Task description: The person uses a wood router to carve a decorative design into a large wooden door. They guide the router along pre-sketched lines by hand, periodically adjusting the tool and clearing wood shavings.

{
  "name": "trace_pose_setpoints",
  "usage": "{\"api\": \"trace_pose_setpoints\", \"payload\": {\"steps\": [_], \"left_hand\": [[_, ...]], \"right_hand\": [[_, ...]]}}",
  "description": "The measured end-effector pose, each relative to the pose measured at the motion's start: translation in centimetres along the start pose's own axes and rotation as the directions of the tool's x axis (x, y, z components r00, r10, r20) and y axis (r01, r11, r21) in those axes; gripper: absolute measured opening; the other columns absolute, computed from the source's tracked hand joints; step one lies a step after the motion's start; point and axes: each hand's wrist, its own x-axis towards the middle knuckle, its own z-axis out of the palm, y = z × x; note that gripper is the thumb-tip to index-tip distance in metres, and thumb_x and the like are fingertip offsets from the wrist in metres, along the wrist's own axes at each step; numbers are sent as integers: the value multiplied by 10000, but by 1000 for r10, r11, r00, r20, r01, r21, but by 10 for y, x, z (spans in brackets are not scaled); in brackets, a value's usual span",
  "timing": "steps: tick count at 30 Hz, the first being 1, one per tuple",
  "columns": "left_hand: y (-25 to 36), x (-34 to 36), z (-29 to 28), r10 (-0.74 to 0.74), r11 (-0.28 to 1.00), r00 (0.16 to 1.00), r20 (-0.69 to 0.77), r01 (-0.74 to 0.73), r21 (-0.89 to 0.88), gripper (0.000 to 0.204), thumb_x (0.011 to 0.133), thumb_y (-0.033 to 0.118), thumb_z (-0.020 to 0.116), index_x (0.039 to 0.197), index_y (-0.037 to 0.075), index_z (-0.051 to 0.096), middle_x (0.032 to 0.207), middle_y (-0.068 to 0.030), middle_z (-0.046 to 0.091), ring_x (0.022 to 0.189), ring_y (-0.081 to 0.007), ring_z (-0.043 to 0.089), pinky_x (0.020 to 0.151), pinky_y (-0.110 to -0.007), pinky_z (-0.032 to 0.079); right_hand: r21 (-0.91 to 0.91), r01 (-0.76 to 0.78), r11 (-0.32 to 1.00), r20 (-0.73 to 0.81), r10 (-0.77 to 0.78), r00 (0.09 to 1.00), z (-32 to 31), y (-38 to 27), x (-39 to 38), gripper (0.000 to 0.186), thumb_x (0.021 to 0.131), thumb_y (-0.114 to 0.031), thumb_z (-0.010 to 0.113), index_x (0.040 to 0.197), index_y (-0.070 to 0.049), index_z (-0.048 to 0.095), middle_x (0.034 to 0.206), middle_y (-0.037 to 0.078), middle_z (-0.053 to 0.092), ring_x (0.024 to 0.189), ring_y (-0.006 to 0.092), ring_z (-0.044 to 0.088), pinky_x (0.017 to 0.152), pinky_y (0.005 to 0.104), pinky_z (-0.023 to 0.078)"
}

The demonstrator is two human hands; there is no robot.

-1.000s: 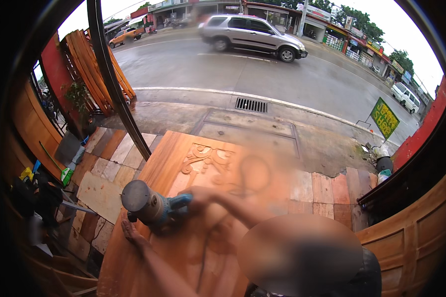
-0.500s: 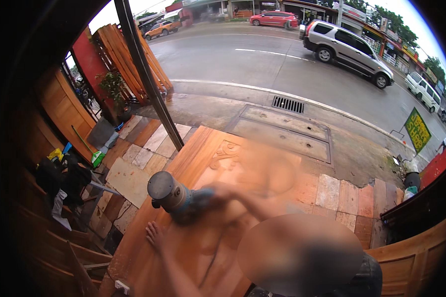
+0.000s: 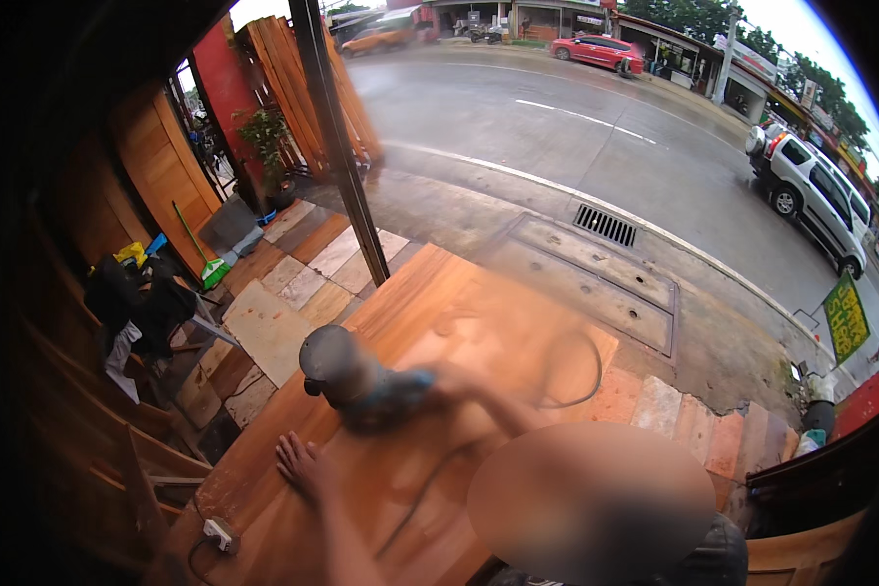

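A broad orange-brown wooden panel (image 3: 532, 308) lies flat in front of me. On it sits a power sander (image 3: 334, 363) with a round grey motor housing and a teal body; its underside is hidden. My right hand (image 3: 447, 385) is closed around the sander's teal end, slightly blurred. Beside the panel's left edge my left hand (image 3: 303, 471) rests flat on the wood, fingers spread, just nearer than the sander. A dark cord (image 3: 422, 496) runs across the panel toward me. A large blurred patch covers the lower right of the view.
A white socket block (image 3: 218, 533) with a cord lies at the panel's near left. A dark metal post (image 3: 337, 146) rises beyond the far left corner. Black cloth items (image 3: 139, 308) and a green broom (image 3: 215, 272) are to the left. Beyond the pavement runs a road (image 3: 518, 127).
My view has shifted, so the far scene sits further right. My right hand still grips the sander and my left still lies on the panel. The silver car has driven further right.
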Motion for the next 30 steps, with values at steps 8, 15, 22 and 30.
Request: {"api": "trace_pose_setpoints", "payload": {"steps": [8,15,22,30], "left_hand": [[-8,4,6,24,998,999,-31,-22,64,523,1091,334,377,1548,90,451,1630,-146,391,1514,-348,335,1224,-551,232],[-18,12,33,61,990,996,-64,-52,133,546,1101,405,386,1541,92,466,1584,-140,465,1474,-338,408,1171,-528,321],[7,-11,52,235,953,957,-171,-192,234,493,1057,431,464,1408,106,584,1481,-157,563,1327,-395,554,1014,-596,473],[-70,23,59,609,697,727,-316,-300,651,380,1083,358,468,1413,214,588,1489,-72,569,1336,-302,568,885,-553,558]], "right_hand": [[3,29,1000,0,-29,1000,3,4,5,489,707,-113,737,1191,-56,702,979,33,720,838,136,648,751,291,529],[146,-34,989,-19,37,999,-9,29,10,472,626,-111,772,1096,-79,728,803,47,699,703,150,638,624,311,511],[-31,-52,998,-133,47,990,-24,38,-21,435,608,-152,791,1034,-75,752,885,88,744,815,224,685,707,374,537],[-18,-62,998,-84,60,995,-5,-5,-22,521,588,-199,828,1088,-72,758,989,139,759,927,300,706,800,420,549]]}}
